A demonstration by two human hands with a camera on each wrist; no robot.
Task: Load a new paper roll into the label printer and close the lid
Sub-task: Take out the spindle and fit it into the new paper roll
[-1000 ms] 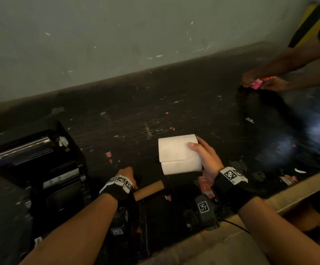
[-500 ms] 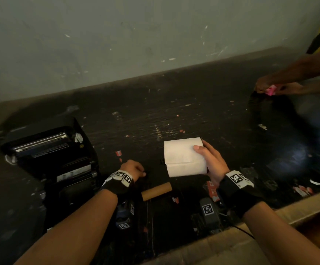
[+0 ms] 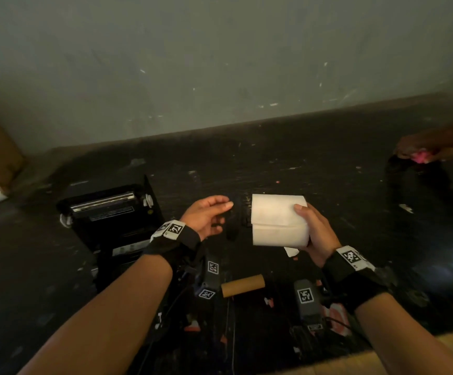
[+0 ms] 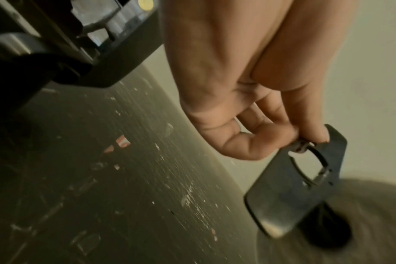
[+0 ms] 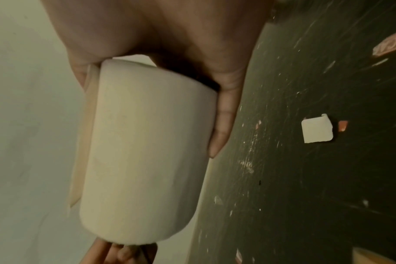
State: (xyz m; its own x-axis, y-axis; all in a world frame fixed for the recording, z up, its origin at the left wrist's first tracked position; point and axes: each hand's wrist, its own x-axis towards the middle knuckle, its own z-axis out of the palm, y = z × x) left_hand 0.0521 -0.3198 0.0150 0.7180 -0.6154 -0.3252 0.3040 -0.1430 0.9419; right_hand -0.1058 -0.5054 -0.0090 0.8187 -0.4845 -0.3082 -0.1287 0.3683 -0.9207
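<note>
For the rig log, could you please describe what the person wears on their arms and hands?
Both forearms are bare, without sleeves or gloves. The left hand and right hand each have a black wrist strap carrying white tags printed with black square markers. A thin black cable runs below the right wrist.

One white paper roll [image 3: 278, 220] is seen just right of centre, and one bare cardboard core [image 3: 243, 285] at 6 o'clock from it. One black label printer [image 3: 109, 220] is counted at 9 o'clock. One flat black plastic piece [image 4: 298, 182] is counted in the left wrist view. Two wristbanded hands are counted, a left hand [image 3: 206, 219] and a right hand [image 3: 316, 234]. One white paper scrap [image 5: 317, 129] is counted on the dark surface [image 3: 328, 163]
</note>
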